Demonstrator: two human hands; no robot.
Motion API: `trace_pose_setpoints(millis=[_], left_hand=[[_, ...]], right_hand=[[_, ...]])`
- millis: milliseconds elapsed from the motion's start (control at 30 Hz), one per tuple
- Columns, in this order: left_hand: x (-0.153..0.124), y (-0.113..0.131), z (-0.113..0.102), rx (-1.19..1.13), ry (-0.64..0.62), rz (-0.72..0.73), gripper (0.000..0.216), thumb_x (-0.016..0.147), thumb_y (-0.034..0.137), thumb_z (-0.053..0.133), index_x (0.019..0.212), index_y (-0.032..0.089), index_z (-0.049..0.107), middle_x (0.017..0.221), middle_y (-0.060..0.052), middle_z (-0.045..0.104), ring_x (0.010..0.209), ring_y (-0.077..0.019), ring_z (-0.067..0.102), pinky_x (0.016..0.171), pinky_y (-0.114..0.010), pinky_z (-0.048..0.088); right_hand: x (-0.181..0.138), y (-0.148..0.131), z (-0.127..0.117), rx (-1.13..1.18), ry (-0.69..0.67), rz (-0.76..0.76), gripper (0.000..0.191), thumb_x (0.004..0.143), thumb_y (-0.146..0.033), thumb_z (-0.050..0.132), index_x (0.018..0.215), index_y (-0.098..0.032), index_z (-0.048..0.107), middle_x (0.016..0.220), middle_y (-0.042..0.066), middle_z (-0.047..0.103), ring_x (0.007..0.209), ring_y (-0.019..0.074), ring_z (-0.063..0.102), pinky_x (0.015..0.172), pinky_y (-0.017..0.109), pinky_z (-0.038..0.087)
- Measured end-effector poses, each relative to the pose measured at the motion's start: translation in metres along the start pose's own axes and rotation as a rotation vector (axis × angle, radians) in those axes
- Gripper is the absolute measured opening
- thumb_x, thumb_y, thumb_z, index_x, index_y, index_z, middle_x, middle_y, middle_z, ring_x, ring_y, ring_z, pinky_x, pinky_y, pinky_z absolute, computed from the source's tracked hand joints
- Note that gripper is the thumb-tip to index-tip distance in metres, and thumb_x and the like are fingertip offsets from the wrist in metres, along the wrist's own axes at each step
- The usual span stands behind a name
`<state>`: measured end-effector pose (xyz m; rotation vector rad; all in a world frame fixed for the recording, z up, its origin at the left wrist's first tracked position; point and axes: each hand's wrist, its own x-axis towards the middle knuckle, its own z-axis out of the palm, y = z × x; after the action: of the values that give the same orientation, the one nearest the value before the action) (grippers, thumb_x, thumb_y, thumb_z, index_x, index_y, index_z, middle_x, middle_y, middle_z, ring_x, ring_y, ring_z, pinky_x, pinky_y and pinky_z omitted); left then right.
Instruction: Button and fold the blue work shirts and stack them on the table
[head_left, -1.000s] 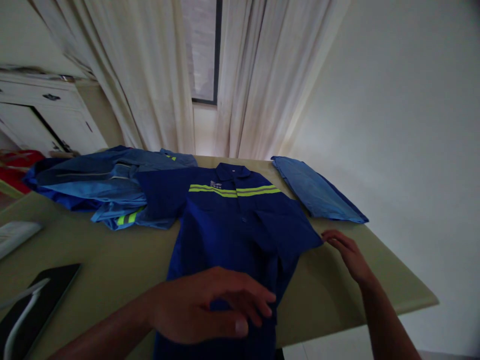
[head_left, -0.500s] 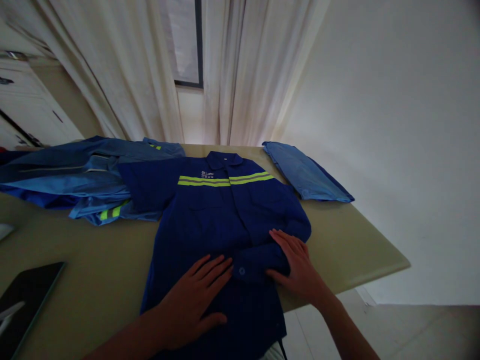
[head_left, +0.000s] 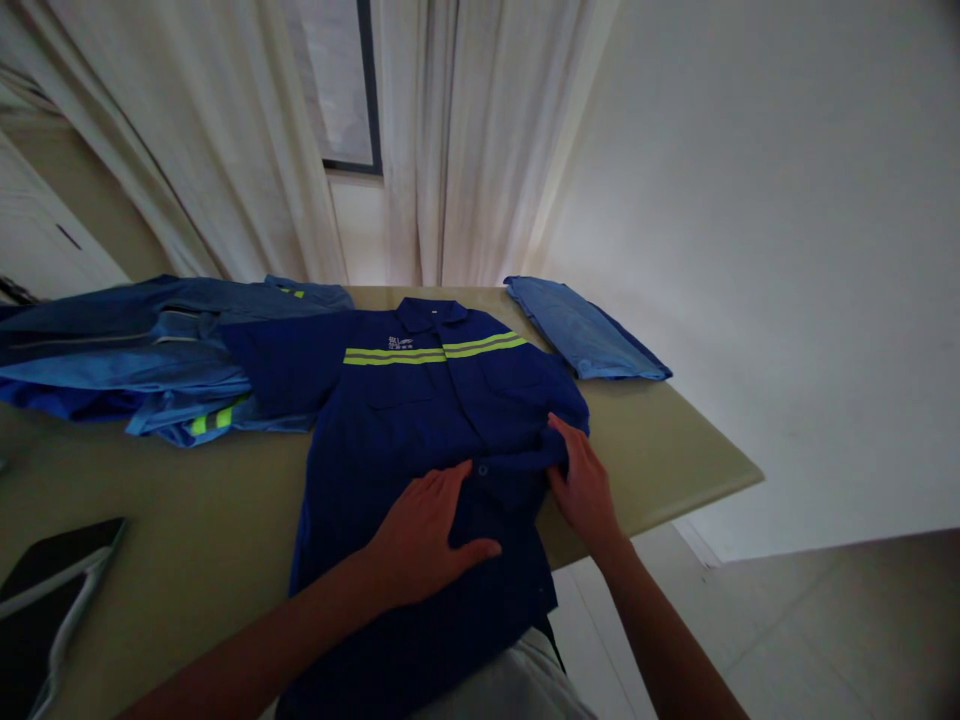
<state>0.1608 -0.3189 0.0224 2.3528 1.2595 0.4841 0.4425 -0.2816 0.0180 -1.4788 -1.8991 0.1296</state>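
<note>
A dark blue work shirt [head_left: 405, 420] with yellow-green reflective stripes lies face up on the olive table [head_left: 660, 450], collar away from me. Its right sleeve is folded across the front. My left hand [head_left: 424, 530] lies flat and open on the shirt's lower front, fingertips at the sleeve cuff. My right hand [head_left: 581, 480] rests with fingers stretched on the folded sleeve at the shirt's right edge.
A pile of lighter blue work clothes [head_left: 142, 355] lies at the left of the table. A folded light blue garment [head_left: 581, 330] sits at the far right corner. A dark tablet [head_left: 45, 580] lies near left. White curtains [head_left: 442, 140] hang behind; the table's right edge drops to the floor.
The right sleeve was drawn in from the side and folded across the shirt front. Both hands now press on it, and my view has shifted right.
</note>
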Motion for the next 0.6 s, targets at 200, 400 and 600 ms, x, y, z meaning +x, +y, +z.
trace_pose_setpoints(millis=[200, 400, 600], left_hand=[[0.007, 0.036, 0.025, 0.106, -0.122, 0.217, 0.137, 0.066, 0.082, 0.081, 0.172, 0.026, 0.014, 0.174, -0.026, 0.026, 0.157, -0.0532, 0.028, 0.123, -0.077, 0.022], [-0.001, 0.005, 0.021, -0.009, -0.132, 0.243, 0.035, 0.103, 0.042, 0.058, 0.133, 0.032, 0.071, 0.145, -0.009, 0.068, 0.138, -0.0341, 0.058, 0.123, -0.062, 0.037], [0.009, -0.024, -0.008, -0.509, 0.086, -0.107, 0.05, 0.111, 0.05, 0.033, 0.092, 0.023, 0.072, 0.122, -0.007, 0.08, 0.115, -0.0264, 0.073, 0.105, -0.043, 0.056]], right_hand=[[0.034, -0.031, 0.0, 0.15, 0.222, 0.084, 0.057, 0.092, -0.023, 0.053, 0.149, -0.025, 0.051, 0.134, 0.014, 0.068, 0.126, 0.0303, 0.065, 0.114, 0.052, 0.05], [0.005, -0.008, 0.023, -0.067, 0.046, 0.089, 0.086, 0.085, -0.036, 0.072, 0.161, -0.02, 0.038, 0.15, 0.018, 0.056, 0.138, 0.04, 0.053, 0.119, 0.062, 0.042], [-0.015, 0.013, 0.023, 0.017, 0.208, 0.178, 0.074, 0.09, -0.03, 0.061, 0.16, -0.021, 0.038, 0.141, 0.018, 0.06, 0.117, 0.0325, 0.067, 0.099, 0.054, 0.058]])
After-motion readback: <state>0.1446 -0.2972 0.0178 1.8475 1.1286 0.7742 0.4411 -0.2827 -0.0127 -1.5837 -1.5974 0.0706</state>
